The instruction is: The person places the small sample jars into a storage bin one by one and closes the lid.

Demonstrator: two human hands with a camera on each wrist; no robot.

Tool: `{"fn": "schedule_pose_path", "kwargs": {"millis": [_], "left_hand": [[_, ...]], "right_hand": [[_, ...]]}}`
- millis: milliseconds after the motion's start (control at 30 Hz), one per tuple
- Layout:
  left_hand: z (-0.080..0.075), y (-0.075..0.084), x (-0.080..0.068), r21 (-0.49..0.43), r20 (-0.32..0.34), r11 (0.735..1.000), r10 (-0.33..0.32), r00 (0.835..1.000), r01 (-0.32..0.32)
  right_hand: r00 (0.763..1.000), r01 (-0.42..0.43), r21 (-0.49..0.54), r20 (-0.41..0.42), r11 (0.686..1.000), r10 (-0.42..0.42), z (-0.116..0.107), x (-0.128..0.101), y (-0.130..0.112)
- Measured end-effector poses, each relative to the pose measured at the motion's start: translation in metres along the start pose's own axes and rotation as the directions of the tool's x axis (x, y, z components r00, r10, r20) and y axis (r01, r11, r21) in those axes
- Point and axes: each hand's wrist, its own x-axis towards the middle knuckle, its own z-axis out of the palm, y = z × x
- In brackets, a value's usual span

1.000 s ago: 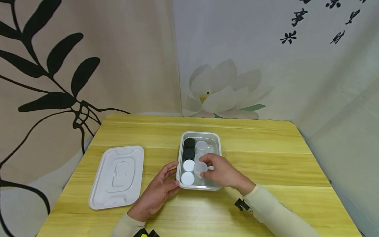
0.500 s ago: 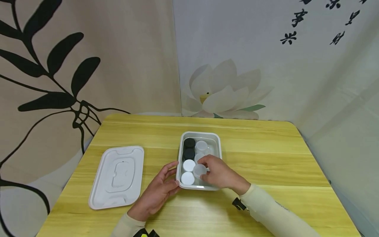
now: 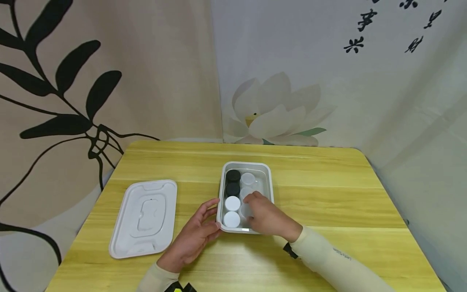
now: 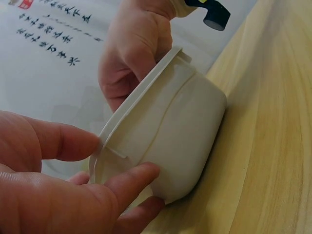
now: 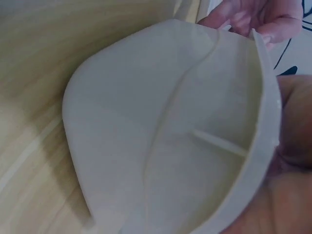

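Observation:
A white plastic box (image 3: 270, 184) stands on the table. Two black round tops (image 3: 232, 189) and two white round tops (image 3: 232, 203) line its left side. Beside them runs a row of small translucent round containers (image 3: 247, 179). Inside the box's near half, my right hand (image 3: 271, 215) pinches the nearest translucent container (image 3: 245, 211), mostly hidden under the fingers. My left hand (image 3: 195, 235) touches the box's near left corner with spread fingers. In the left wrist view its fingertips lie along the rim and outer wall. The right wrist view mostly shows the box's outer wall (image 5: 122, 112).
A white lid (image 3: 144, 219) lies flat on the table to the left of the box. The wooden table (image 3: 328, 194) ends at a curtain (image 3: 171, 81) along the back. Black bands sit on both wrists.
My right hand has moved slightly left and lowered the translucent container into the box, at the near end of its row. The left hand stays at the box's corner.

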Motion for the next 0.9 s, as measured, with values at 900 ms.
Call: {"fn": "schedule_pose_path", "kwargs": {"millis": [900], "left_hand": [[0.005, 0.003, -0.002, 0.12, -0.067, 0.991, 0.074, 0.995, -0.065]], "right_hand": [[0.991, -0.108, 0.217, -0.056, 0.97, 0.123, -0.024, -0.009, -0.005]]}}
